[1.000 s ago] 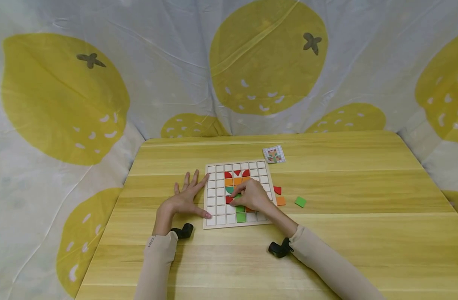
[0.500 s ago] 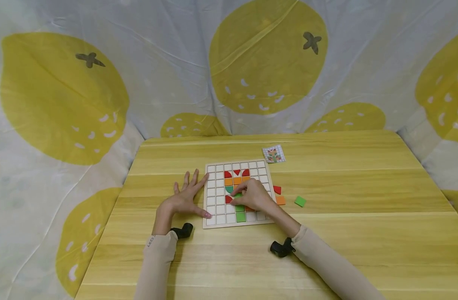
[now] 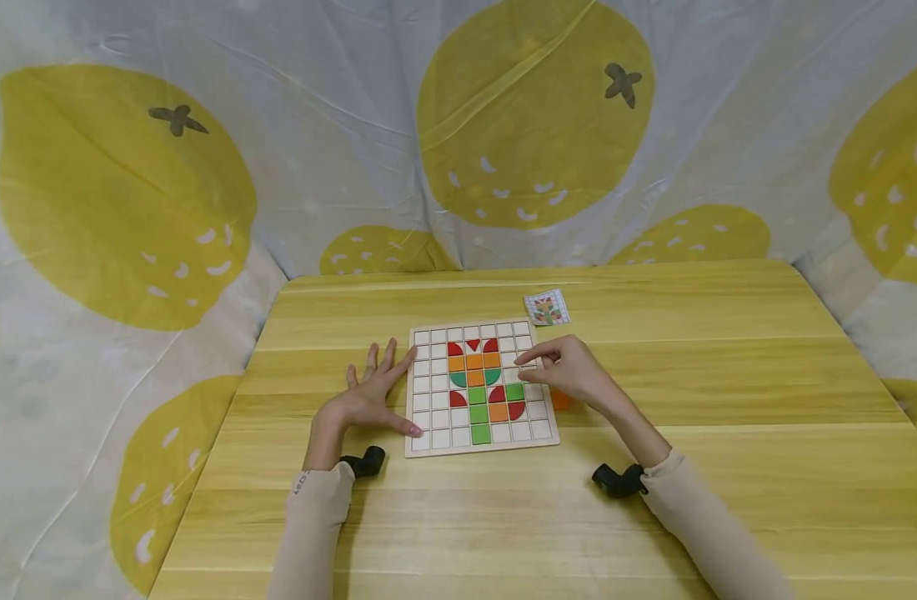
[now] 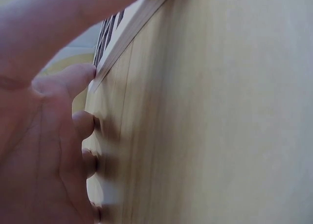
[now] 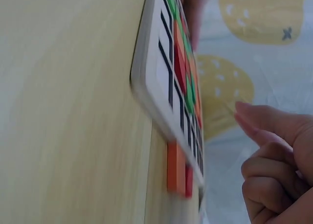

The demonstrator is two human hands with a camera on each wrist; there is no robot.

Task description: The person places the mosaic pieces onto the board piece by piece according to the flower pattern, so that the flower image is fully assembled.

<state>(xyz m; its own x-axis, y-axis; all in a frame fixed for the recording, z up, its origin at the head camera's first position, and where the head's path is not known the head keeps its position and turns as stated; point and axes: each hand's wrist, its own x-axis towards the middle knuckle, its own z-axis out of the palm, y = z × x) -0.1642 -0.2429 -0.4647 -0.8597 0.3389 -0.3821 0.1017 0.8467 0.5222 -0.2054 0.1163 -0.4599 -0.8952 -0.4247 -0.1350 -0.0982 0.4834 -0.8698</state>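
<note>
A wooden grid board [image 3: 428, 452] lies flat on the table, its cells partly filled with coloured tiles in a flower-like pattern. My left hand [image 3: 364, 400] is spread at the board's left side, thumb on the near left corner area and index fingertip at the left edge. In the left wrist view, that index finger [image 4: 80, 77] meets the board's side. My right hand [image 3: 571, 369] hovers over the board's right edge, thumb and index finger apart with nothing between them. Its other fingers [image 5: 269, 177] are curled in the right wrist view. Among the placed tiles is a red quarter-round tile [image 3: 457, 399].
An orange tile [image 3: 561, 400] lies against the board's right edge, partly under the hand in the head view. Beside it shows a red tile [image 5: 189, 181]. A small printed pattern card [image 3: 547, 307] lies behind the board. A lemon-print cloth [image 3: 338, 167] hangs behind the table.
My right hand has left the middle of the board and moved right, uncovering green, red and orange tiles. It now hides the loose green tile. My left hand has stayed in place.
</note>
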